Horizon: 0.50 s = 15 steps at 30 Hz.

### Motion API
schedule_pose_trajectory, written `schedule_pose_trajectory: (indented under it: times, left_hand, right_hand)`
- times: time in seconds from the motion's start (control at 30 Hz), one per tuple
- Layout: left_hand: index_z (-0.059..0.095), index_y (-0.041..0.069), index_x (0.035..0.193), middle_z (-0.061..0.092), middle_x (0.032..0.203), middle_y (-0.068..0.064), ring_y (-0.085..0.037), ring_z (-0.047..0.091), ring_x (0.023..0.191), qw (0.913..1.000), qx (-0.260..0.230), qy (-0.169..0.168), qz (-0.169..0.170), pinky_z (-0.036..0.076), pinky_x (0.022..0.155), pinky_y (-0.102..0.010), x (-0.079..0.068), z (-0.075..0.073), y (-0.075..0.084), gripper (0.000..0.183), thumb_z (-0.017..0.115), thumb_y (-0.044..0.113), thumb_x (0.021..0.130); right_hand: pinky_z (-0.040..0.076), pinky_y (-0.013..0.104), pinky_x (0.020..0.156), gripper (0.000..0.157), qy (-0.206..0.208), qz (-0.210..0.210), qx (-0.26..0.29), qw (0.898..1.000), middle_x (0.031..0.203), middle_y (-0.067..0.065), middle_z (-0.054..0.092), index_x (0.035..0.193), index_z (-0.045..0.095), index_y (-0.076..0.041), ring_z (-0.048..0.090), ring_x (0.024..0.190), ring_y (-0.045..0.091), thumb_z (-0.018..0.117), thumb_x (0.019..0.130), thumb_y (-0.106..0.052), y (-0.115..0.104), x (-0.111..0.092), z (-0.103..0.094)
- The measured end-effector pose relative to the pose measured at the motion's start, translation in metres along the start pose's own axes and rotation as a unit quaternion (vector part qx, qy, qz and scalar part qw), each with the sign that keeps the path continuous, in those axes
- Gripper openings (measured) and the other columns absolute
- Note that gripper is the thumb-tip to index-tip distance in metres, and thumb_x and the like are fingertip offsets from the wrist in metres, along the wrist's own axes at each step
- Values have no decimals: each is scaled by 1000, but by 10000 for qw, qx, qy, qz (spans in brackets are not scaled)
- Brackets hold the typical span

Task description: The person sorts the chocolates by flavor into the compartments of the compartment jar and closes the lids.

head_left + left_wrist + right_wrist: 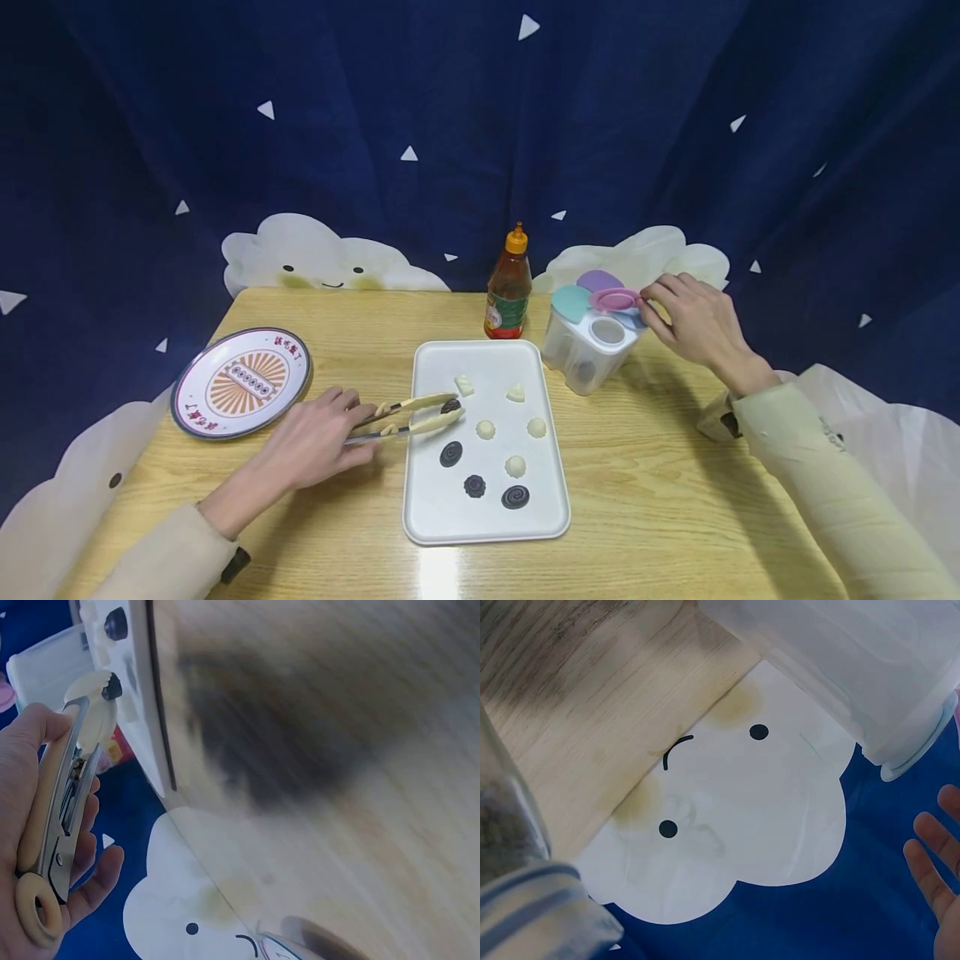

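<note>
My left hand grips a pair of tongs with cream tips and metal sides. Between the tips, over the left side of the white tray, is a dark chocolate. The left wrist view shows this chocolate at the tong tips. More dark and cream chocolates lie on the tray. My right hand pinches the pink lid of a clear container; the lid is raised off a round opening. Teal, purple and blue lids are beside it.
A sauce bottle with an orange cap stands behind the tray. To the left lies a patterned plate. A see-through vessel with brownish contents shows at the left of the right wrist view. A dark blue curtain hangs behind the table.
</note>
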State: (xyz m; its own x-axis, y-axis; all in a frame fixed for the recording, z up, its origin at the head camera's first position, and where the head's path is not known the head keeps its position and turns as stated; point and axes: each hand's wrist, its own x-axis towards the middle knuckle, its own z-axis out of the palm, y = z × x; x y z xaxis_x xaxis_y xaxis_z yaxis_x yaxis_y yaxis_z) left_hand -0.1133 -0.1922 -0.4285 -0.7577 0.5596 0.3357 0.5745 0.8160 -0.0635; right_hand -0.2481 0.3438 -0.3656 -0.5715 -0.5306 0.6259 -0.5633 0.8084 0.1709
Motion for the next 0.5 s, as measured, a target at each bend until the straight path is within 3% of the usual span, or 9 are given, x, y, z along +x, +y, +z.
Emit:
schedule_pose_trajectory:
  times: [0.17, 0.5]
  left_hand:
    - [78, 11, 111, 66, 91, -3, -16, 54, 77, 9997, -219, -124, -23, 41, 51, -25, 16, -1, 3, 42, 80, 44, 85]
    - [78, 13, 119, 70, 98, -5, -19, 57, 80, 9991, -430, 53, 44, 43, 49, -27, 64, -5, 15, 47, 76, 47, 88]
  right_hand:
    - [50, 44, 59, 18, 1, 14, 11, 10000, 92, 10, 71, 98, 72, -9, 66, 80, 32, 66, 96, -27, 0, -1, 1]
    - [50, 44, 58, 20, 14, -19, -16, 10000, 92, 10, 71, 98, 71, -9, 66, 81, 32, 65, 96, -28, 0, 1, 1]
